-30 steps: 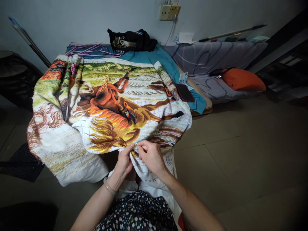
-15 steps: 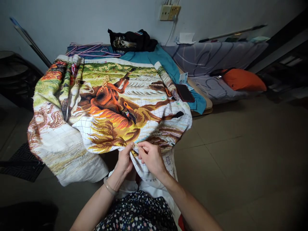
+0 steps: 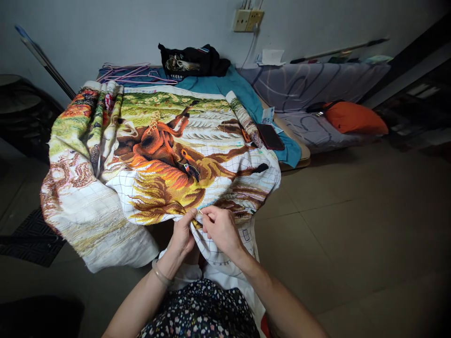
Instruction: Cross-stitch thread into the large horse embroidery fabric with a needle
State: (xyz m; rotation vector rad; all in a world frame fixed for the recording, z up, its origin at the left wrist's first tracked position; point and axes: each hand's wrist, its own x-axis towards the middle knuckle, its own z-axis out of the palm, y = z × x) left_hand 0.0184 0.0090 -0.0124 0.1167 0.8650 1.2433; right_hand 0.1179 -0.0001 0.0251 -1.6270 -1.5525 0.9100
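A large cross-stitch cloth drapes toward my lap, worked with a horse-like picture in orange, brown and gold and marked with grid lines. My left hand pinches the cloth's near edge, thumb on top and fingers underneath. Just to its right, my right hand is closed in a pinch over the fabric. A pale yellow thread shows at its fingertips; any needle is too small to make out. Loops of orange-brown thread and a tangle of yellow thread lie higher on the cloth.
Rolled parts of the cloth stand at left and right. Behind are pink hangers, a black bag and a teal cloth. A dark phone lies right of the work. An orange bag rests on the grey-covered seat.
My right fingertips have shifted very slightly at the thread by my left thumb, and the visible bit of thread looks different. My left hand and the cloth stay in place.
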